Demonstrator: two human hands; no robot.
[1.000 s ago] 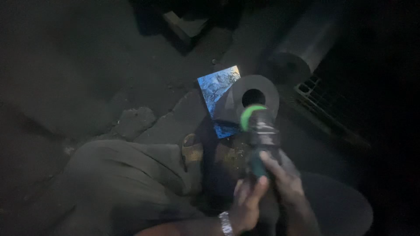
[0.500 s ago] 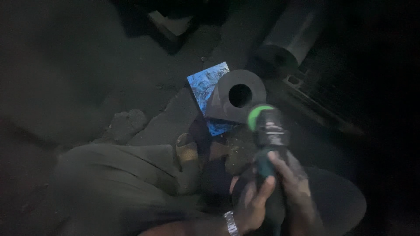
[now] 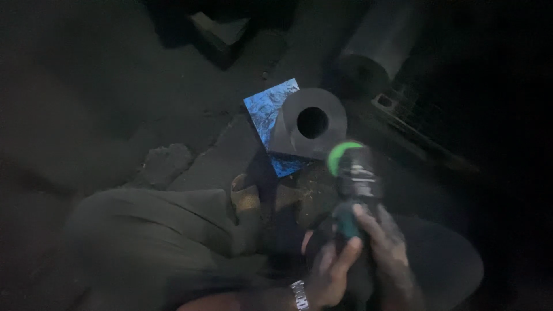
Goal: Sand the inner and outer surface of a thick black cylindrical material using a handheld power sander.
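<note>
Down low, both hands wrap one power tool (image 3: 354,184) — a dark, stubby body with a green band at its head. The left hand (image 3: 328,273), a metal watch (image 3: 299,295) at its wrist, curls its fingers (image 3: 345,256) around the rear of the grip; the right hand (image 3: 389,253) closes over the top, one finger lying along the teal part. Both are fully closed on the tool, whose head hangs just beside a grey metal block with a round hole (image 3: 311,129).

Working it well, as I judge, calls for a firm two-handed hold and a steady head angle — the dim light hides any contact.

Under the block lies a shiny blue sheet (image 3: 266,112). The person's knee in olive trousers (image 3: 150,230) crowds the left; a large grey cylinder (image 3: 374,43) and a dark grate (image 3: 415,121) stand close on the right.
</note>
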